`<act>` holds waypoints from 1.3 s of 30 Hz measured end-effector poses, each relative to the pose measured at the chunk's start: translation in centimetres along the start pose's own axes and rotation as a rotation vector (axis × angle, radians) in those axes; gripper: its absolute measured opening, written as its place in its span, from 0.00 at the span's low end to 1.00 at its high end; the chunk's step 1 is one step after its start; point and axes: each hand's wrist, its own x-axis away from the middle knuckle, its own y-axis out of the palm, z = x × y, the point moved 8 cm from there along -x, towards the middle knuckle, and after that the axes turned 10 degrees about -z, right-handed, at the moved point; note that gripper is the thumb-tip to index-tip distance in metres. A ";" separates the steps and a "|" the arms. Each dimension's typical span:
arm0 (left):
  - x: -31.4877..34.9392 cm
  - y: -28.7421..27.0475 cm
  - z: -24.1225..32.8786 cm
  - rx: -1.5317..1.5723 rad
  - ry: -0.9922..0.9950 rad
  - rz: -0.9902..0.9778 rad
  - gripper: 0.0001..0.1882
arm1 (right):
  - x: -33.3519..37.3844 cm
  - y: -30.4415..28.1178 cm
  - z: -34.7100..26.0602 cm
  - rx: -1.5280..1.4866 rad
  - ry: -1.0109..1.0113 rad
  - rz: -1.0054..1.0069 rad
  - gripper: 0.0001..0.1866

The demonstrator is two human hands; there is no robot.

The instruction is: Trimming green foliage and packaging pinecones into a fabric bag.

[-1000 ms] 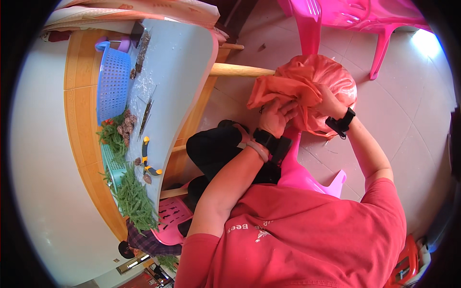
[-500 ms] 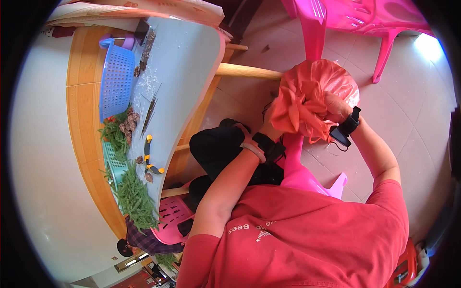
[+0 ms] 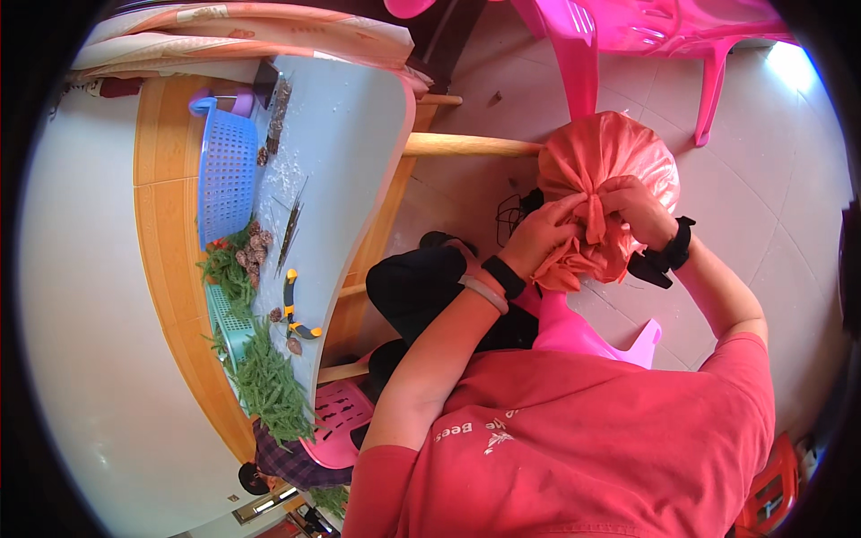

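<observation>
A full, rounded red plastic bag (image 3: 619, 148) rests in front of me, its top gathered into a twisted neck. My left hand (image 3: 543, 235) pinches that neck from the left side, fingers pressed together on the plastic. From the right, my right hand (image 3: 641, 211) closes on the same gathered neck with its fingertips. The loose, crumpled mouth of the bag spreads out below my fingers, toward me. What the bag contains is hidden.
On the left, a grey table (image 3: 332, 143) carries yellow-and-black pliers (image 3: 291, 305), thin dark wires (image 3: 290, 233), pine cones (image 3: 256, 247), green sprigs (image 3: 269, 381) and a blue basket (image 3: 227, 170). Pink plastic chairs (image 3: 574, 54) stand beyond the bag. Another person (image 3: 291, 453) sits at the lower left.
The bag's loose top has been drawn into a tight neck, and its round body shows more. My left hand has come from beside the bag onto the neck; my right hand has shifted slightly right.
</observation>
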 end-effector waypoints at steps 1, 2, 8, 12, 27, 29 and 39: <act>-0.2 0.2 0.8 -0.319 0.028 0.024 0.19 | 0.4 -0.1 -1.0 0.030 -0.066 0.040 0.06; -0.3 0.1 1.3 -0.324 0.027 0.020 0.19 | 0.4 0.4 -1.6 0.028 -0.071 0.043 0.06; -0.3 -1.9 5.1 -0.363 0.253 0.053 0.18 | 0.8 3.9 -3.5 0.590 -0.324 0.199 0.05; -1.2 -1.5 3.7 -0.535 0.198 -0.026 0.19 | 1.4 4.1 -3.4 0.657 -0.371 0.186 0.05; -1.3 -0.4 4.2 -1.344 0.319 -0.190 0.14 | 5.9 6.7 -6.2 0.809 -0.593 0.130 0.08; -1.5 -0.8 4.3 -1.341 0.338 -0.184 0.13 | 6.2 6.9 -6.6 0.839 -0.638 0.129 0.09; 2.9 -17.2 -8.1 -0.069 -0.315 0.300 0.13 | 8.7 11.0 -9.6 0.611 -0.705 -0.375 0.12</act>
